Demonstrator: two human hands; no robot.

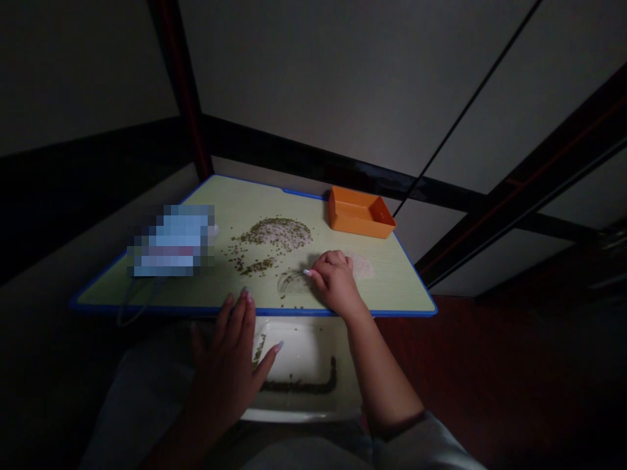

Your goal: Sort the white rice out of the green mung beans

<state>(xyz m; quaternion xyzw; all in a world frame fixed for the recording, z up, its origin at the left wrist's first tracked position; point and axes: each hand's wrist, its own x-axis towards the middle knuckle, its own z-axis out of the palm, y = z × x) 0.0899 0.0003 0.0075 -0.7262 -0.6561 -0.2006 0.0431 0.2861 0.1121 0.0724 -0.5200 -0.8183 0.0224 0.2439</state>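
My right hand [336, 281] rests on the light green tabletop [392, 281], its fingers curled together; whatever they hold, if anything, is hidden. Just right of it lies a thin patch of pale, rice-like grains [361, 266]. To its left, a faint curved outline with a few green grains shows on the board. Farther back is a pile of small green beans mixed with pale grains [281, 232]. My left hand [228, 359] has its fingers spread, fingertips at the table's front edge and thumb over a white tray [289, 416]. Green beans line the tray's sides.
An orange open box [362, 225] stands at the back right of the table. A blurred-out, pale blue item [171, 241] is on the left, with a thin loop hanging over the front edge. Blue trim borders the table, and cabinet-like panels rise behind it.
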